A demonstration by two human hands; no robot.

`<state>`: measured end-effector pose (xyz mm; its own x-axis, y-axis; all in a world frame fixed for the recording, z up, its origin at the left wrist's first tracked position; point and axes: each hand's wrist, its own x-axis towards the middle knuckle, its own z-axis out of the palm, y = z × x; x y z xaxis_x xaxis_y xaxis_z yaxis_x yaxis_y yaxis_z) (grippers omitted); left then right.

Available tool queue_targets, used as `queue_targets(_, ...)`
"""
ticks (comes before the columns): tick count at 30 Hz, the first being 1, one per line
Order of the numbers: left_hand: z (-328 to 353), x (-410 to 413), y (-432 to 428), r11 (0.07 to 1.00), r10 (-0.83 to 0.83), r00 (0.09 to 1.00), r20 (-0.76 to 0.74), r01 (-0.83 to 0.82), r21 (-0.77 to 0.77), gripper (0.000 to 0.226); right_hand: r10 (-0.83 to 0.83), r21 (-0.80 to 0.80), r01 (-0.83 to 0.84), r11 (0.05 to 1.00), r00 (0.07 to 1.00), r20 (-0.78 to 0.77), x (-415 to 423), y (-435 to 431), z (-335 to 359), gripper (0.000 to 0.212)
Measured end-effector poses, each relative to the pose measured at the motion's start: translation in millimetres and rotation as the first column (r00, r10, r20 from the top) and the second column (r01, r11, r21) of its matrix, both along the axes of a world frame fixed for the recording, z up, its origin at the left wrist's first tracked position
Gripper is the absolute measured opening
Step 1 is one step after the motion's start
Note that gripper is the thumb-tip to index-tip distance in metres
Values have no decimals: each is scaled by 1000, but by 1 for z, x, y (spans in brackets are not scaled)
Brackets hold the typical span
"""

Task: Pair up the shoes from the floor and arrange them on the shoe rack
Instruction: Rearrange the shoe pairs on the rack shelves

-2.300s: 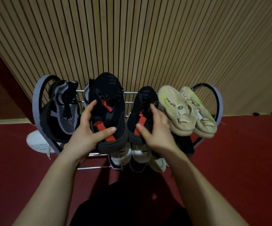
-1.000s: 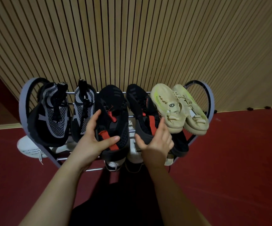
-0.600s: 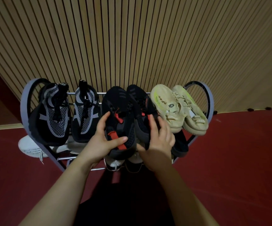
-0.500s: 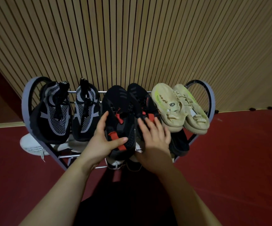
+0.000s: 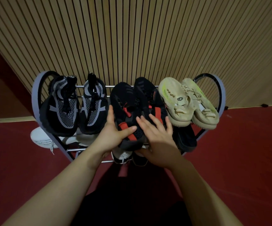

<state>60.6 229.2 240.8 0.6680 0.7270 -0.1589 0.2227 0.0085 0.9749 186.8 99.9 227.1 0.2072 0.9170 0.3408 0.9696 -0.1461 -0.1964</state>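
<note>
While left grip (image 5: 114,136) clasps one black-red shoe (image 5: 124,98), right grip (image 5: 158,137) flat, released, on its mate (image 5: 148,93), beige pair (image 5: 176,101) just beside.

slatted wood wall (image 5: 132,38), red floor (image 5: 246,152)

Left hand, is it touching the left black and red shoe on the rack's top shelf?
Touching. The head view shows the left hand wrapped round the left black and red shoe, thumb across its upper, fingers along its outer side.
</note>
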Motion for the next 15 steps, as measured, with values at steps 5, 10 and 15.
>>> queue_targets(5, 1, 8, 11, 998, -23, 999, 28, 25, -65, 114, -18, -74, 11, 997, 996, -89, 2, 4, 5, 80)
queue_targets(10, 6, -6, 5, 996, -37, 980, -196, 53, 73, 113, 0, -81, -5, 997, 998, -70, 11, -1, 4, 78)
queue_targets(15, 12, -33, -35, 851, 3, 892, -452, 235, 469, 129, -73, -130, 71, 989, 997, -7, 28, -8, 6, 86)
